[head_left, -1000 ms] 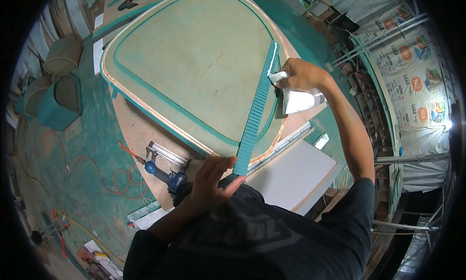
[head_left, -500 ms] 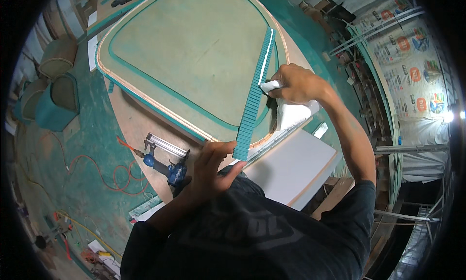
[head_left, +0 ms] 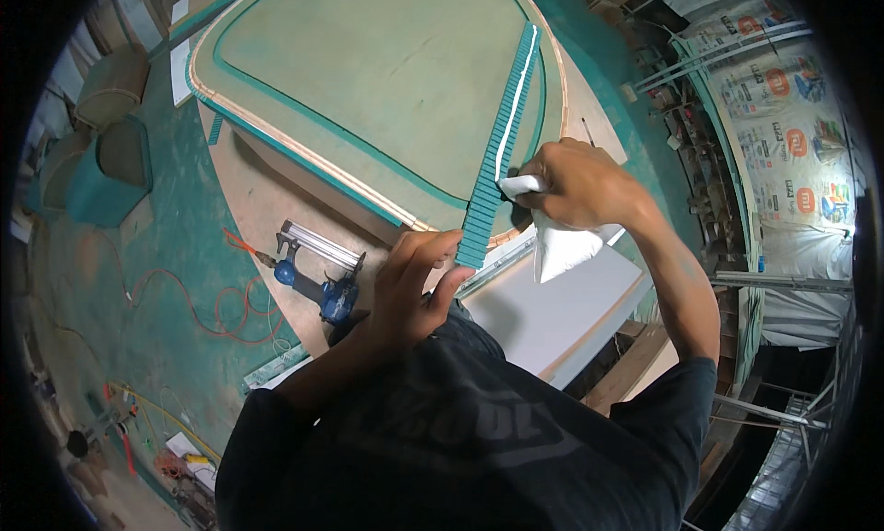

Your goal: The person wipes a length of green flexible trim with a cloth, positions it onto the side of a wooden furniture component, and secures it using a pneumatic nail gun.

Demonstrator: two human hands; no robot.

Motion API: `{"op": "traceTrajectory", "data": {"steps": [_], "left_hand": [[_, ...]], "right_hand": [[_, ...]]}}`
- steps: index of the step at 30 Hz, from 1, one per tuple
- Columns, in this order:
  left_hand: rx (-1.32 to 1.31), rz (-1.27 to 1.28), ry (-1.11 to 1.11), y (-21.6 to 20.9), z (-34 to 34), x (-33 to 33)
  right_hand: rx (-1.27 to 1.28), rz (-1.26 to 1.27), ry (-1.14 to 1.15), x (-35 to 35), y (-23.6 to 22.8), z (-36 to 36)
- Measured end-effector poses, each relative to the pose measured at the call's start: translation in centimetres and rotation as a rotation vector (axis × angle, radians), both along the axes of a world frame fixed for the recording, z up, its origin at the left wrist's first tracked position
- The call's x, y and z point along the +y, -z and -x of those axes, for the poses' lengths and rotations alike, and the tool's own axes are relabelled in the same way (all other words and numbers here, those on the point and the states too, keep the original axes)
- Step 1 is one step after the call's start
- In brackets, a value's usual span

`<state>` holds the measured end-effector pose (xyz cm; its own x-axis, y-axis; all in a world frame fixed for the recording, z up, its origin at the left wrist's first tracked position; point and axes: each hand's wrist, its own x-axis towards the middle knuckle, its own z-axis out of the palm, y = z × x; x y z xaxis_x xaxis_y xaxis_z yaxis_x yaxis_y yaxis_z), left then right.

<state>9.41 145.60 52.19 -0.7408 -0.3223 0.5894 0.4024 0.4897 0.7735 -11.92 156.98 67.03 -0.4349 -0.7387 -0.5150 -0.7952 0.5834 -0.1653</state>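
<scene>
A long teal strip point(head_left: 485, 192) with closely spaced crosswise slots slants over a large rounded panel point(head_left: 368, 80) with a teal outline. My left hand point(head_left: 405, 287) holds the strip's near end between thumb and fingers. Closed around a white piping bag point(head_left: 564, 247), my right hand point(head_left: 580, 183) keeps its narrow tip against the strip's right side, about midway along. A thin white bead point(head_left: 517, 89) of paste runs from that tip up to the strip's far end. Whether the strip touches the panel underneath, I cannot tell.
Left of my left hand, a blue nail gun point(head_left: 318, 278) with an orange hose lies on the plywood. A white board point(head_left: 552, 310) sits right of me below the panel. Teal curved boxes point(head_left: 110, 172) stand on the floor at far left, where hoses point(head_left: 184, 310) trail.
The white bead has grown longer toward me as my right hand and the bag moved down the strip. The strip has shifted slightly away, and my left thumb has closed in on its near end.
</scene>
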Motion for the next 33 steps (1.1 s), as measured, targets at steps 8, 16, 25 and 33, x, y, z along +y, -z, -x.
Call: {"op": "traceTrajectory", "data": {"steps": [8,16,25,33], "left_hand": [[0.045,0.036,-0.013,1.2,0.4,0.2],[-0.019,0.031,-0.031,0.6,0.1,0.1],[0.036,-0.015,-0.008,1.0,0.2,0.1],[0.093,-0.005,-0.019,1.2,0.6,0.1]], "right_hand": [[0.023,-0.016,-0.020,0.5,-0.4,-2.5],[-0.044,0.022,-0.026,0.7,-0.7,-5.0],[-0.086,0.009,-0.040,0.8,-1.4,-6.7],[-0.123,0.007,-0.090,0.9,-1.7,-6.8]]}}
